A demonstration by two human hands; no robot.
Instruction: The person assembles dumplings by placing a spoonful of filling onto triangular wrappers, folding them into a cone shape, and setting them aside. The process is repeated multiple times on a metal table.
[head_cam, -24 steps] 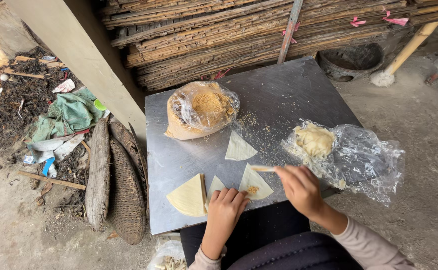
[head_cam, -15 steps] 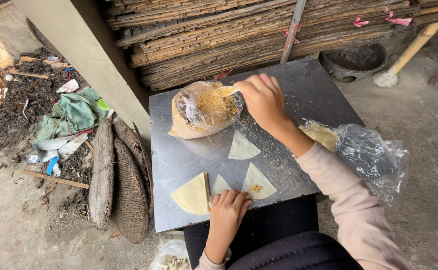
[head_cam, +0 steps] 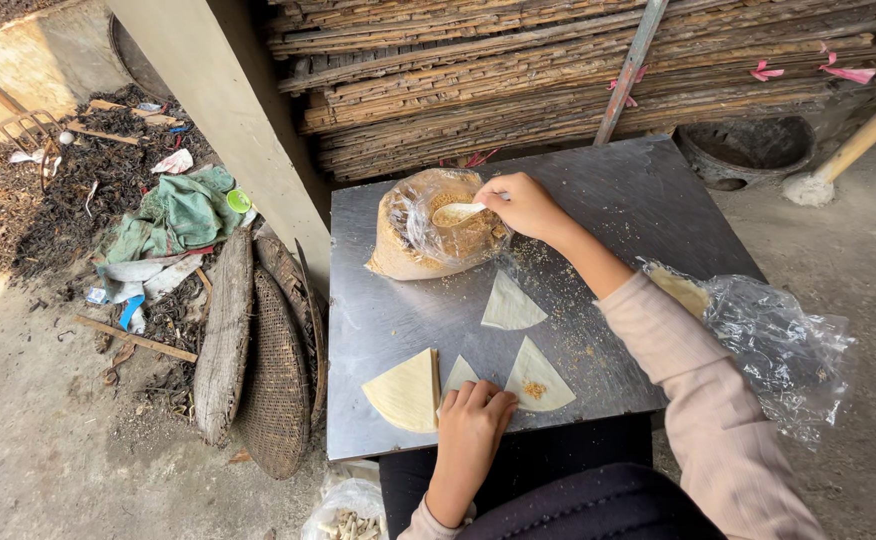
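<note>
Your right hand (head_cam: pixel 523 203) pinches the light spoon (head_cam: pixel 455 212) by its handle over the crumbly filling (head_cam: pixel 458 238), while your left hand (head_cam: pixel 470 420) presses flat fingers on the soft, thin wrapper (head_cam: pixel 458 375).

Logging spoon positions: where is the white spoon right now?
In the head view, the white spoon is in the right hand, dipped into the open plastic bag of filling at the metal table's far left.

A clear plastic bag (head_cam: pixel 438 225) of tan crumbly filling is sitting at the metal table's (head_cam: pixel 638 190) far left. Another crinkled clear bag (head_cam: pixel 778 350) is hanging over its right edge.
</note>
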